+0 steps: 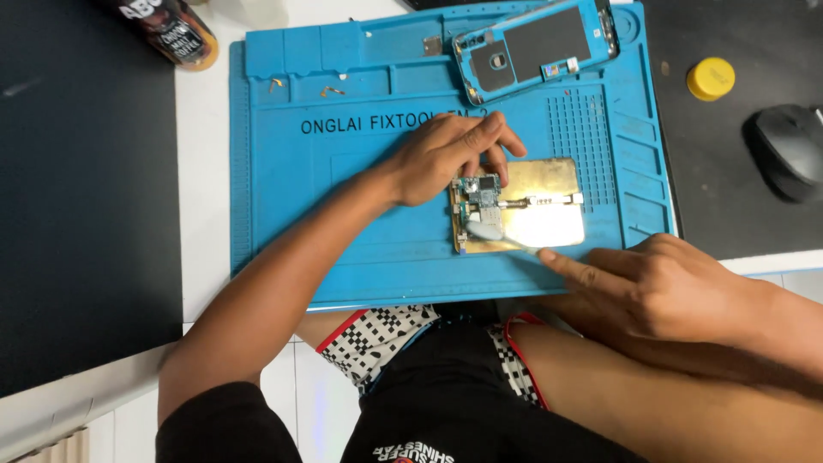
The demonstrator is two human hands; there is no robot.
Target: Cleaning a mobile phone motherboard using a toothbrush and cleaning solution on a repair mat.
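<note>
A large blue silicone repair mat (343, 214) covers the white table (201, 171), with an opened blue phone shell (536, 43) at its far right. Near the mat's middle, a gold metal holder plate (549, 214) clamps a small green circuit board (477, 199). The left hand (450, 154) presses fingers on the board; the right hand (660, 283) grasps a thin white-tipped brush (501, 236) touching it.

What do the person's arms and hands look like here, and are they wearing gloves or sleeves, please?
Both hands are bare: no gloves, rings or watch show on the left hand or the right hand. Both forearms are uncovered. A short black sleeve covers the left upper arm; the right arm leaves the picture before any sleeve shows.
</note>
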